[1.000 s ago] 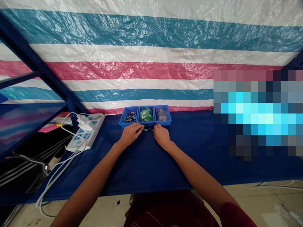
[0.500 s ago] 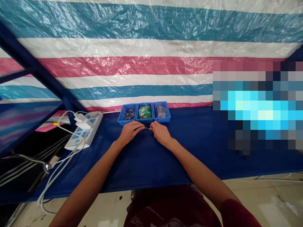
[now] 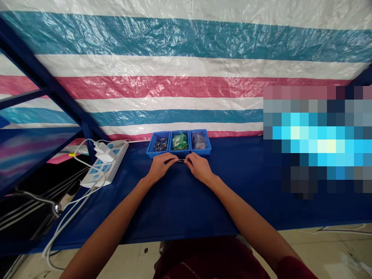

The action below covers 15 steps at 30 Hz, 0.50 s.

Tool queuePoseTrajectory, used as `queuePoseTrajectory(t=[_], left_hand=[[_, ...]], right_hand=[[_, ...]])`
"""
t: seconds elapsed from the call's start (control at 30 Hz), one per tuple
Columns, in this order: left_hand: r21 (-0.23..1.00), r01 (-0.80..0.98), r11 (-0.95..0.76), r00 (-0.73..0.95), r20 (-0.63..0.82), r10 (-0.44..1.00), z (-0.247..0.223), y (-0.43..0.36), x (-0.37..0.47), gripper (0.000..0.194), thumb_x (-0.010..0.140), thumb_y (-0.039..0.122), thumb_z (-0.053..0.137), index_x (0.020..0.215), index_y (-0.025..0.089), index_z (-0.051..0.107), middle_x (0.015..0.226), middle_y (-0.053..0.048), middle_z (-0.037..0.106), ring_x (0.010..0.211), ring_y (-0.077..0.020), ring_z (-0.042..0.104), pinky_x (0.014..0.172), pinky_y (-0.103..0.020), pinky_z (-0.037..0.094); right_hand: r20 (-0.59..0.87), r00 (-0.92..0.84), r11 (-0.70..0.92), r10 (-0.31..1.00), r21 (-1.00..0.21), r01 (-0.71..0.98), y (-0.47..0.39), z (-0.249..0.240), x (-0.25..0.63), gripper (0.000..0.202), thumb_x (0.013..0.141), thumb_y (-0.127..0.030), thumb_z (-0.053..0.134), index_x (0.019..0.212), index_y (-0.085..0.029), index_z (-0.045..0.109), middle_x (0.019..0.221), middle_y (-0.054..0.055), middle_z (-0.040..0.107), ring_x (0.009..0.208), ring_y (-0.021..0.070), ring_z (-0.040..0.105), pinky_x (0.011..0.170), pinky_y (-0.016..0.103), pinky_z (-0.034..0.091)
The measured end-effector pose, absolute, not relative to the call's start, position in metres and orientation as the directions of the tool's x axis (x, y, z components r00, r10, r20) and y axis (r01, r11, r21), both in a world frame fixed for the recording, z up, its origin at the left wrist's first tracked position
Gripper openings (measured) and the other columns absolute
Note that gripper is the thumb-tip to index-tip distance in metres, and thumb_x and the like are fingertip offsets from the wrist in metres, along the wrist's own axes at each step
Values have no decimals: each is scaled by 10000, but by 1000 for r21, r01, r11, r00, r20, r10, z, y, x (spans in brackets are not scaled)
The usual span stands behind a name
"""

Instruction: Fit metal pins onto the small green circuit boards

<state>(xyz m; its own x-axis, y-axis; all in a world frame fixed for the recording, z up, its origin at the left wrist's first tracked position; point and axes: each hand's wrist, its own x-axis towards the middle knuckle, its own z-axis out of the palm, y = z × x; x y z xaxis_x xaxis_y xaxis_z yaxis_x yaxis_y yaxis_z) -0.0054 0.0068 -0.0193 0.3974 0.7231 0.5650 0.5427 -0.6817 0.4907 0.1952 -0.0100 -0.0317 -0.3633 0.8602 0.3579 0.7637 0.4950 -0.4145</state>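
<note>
A small, thin metal piece (image 3: 181, 160) spans the gap between my two hands, too small to name its kind. My left hand (image 3: 161, 166) pinches its left end with thumb and forefinger. At the other end, the fingertips of my right hand (image 3: 199, 166) are closed on it. Just beyond my hands stand three joined blue bins. The left bin (image 3: 149, 151) holds many thin dark and silvery metal pieces. Green plastic packaging (image 3: 180, 141) fills the middle one, and a clear bag (image 3: 199, 141) with greyish contents lies in the right one.
A white power strip (image 3: 117, 157) with plugged-in adapters and looping white cables (image 3: 62, 228) lies on the left of the blue table (image 3: 186, 209). Blue frame bars (image 3: 48, 85) rise at the left. A striped plastic sheet (image 3: 174, 87) hangs behind. The right side is pixelated.
The view has tilted slightly, so everything sits a little lower. My hands stay in front of the bins, and more of the thin metal piece shows between my fingertips.
</note>
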Motion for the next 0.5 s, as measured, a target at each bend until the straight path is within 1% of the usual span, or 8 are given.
queuePoseTrajectory(t=[0.13, 0.27, 0.4, 0.5], left_hand=[[525, 547, -653, 384, 536, 752, -19, 6, -5, 295, 922, 420, 552, 855, 183, 714, 859, -55, 739, 779, -178, 686, 764, -284, 550], [536, 560, -631, 376, 514, 771, -20, 6, -5, 298, 922, 418, 545, 862, 181, 715, 861, -53, 743, 755, -172, 682, 725, -270, 546], [523, 578, -627, 396, 492, 776, -21, 6, -4, 312, 924, 419, 537, 858, 169, 712, 853, -52, 744, 726, -163, 675, 657, -247, 528], [501, 587, -635, 416, 486, 768, -23, 7, -4, 333, 930, 432, 519, 866, 168, 711, 851, -51, 745, 713, -157, 671, 648, -242, 521]], right_hand=[[379, -356, 502, 854, -423, 754, -11, -30, 197, 158, 988, -272, 461, 1017, -195, 596, 997, 43, 641, 890, 147, 618, 720, 232, 434], [381, -355, 503, 854, -430, 750, -11, -30, 197, 170, 988, -270, 455, 1020, -196, 604, 994, 46, 645, 886, 148, 618, 725, 228, 434], [372, -358, 501, 856, -429, 752, -11, -31, 197, 176, 988, -270, 455, 1021, -192, 610, 984, 44, 650, 861, 149, 619, 712, 228, 428], [367, -368, 505, 855, -425, 751, -10, -33, 198, 176, 987, -264, 458, 1024, -191, 614, 981, 42, 650, 852, 147, 618, 710, 227, 422]])
